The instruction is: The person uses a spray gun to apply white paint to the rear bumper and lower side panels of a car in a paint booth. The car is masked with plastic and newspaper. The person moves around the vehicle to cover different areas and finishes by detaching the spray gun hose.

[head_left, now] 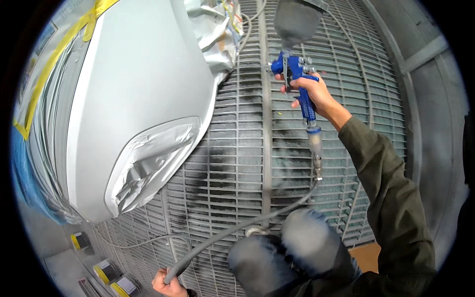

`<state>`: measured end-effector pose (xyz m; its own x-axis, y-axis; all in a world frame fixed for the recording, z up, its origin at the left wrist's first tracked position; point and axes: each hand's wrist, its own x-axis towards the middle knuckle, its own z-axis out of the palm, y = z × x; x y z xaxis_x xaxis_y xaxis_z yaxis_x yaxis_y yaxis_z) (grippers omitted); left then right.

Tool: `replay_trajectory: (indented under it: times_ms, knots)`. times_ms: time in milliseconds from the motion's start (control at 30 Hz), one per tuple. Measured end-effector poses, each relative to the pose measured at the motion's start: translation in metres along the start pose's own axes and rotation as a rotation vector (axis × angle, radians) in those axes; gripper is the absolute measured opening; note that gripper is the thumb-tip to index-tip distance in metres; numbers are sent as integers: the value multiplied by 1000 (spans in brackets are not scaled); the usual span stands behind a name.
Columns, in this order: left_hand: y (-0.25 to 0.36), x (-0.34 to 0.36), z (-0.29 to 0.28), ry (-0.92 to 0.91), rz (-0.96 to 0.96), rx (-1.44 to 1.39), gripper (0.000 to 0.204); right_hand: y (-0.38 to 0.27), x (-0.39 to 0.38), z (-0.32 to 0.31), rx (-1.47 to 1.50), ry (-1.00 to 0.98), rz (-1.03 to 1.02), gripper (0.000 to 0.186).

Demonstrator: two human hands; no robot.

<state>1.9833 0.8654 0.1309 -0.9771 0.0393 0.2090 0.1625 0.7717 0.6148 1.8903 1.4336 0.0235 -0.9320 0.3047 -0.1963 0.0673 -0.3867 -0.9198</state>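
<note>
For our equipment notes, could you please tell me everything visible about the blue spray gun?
The spray gun has a glossy blue, apparently metal body with silver knobs and a dull grey cup on top, partly cut off by the picture's edge. Its nozzle faces left. The right hand grips its handle above the floor grating. Beneath, a cloudy cylindrical fitting and metallic connector join it to a grey hose.

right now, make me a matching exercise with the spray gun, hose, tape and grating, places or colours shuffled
1 spray gun
2 hose
3 tape
4 grating

A yellow
B gripped in the left hand
C slatted, underfoot
D held in the right hand

Pairs: 1-D, 2-B, 3-A, 4-C
</note>
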Motion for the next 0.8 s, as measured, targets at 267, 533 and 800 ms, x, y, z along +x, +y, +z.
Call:
replay_trajectory:
  times_ms: [267, 533, 800]
  knots:
    - [6, -7, 55, 229, -224, -162, 25, -43, 26, -44, 48, 18, 92, 44]
    - [88, -32, 187, 356, -225, -8, 12, 30, 126, -125, 88, -174, 253, 36]
    - [196, -61, 243, 514, -453, 98, 40, 2, 201, -100, 293, -714, 291, 33]
